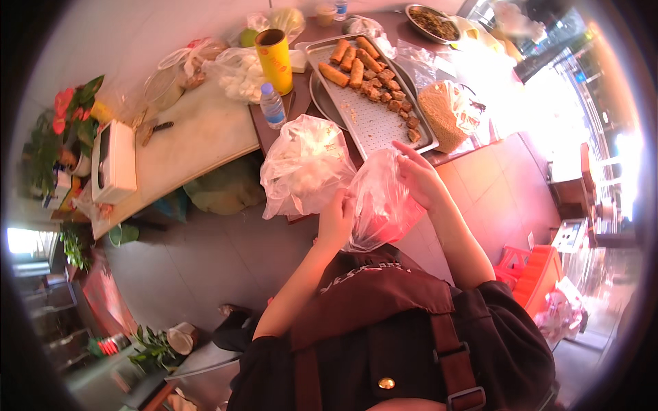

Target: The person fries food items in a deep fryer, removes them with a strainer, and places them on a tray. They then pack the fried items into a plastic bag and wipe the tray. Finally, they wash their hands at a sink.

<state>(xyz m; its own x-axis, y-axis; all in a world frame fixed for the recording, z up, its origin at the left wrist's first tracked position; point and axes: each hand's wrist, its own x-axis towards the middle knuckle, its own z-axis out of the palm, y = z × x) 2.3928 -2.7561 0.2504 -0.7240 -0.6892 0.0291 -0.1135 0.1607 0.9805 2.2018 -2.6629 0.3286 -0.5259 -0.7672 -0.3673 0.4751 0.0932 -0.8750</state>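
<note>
Between my hands hangs a thin clear plastic bag (378,205), with something red showing in or behind its lower right side. My left hand (337,213) has its fingers curled on the bag's left edge. My right hand (415,172) is at the bag's upper right, index finger extended; whether it pinches the film is unclear. Left of this bag, a filled clear plastic bag (308,164) rests at the table's edge. Just beyond my hands, a perforated metal tray (370,128) holds fried rolls (333,75) and browned chunks (395,106).
A water bottle (273,107) and a yellow cylinder (275,61) stand left of the tray. Right of it lies a bag of tan granules (446,115). A bowl of dark food (433,23) is at the back. A pale table (205,133) extends left.
</note>
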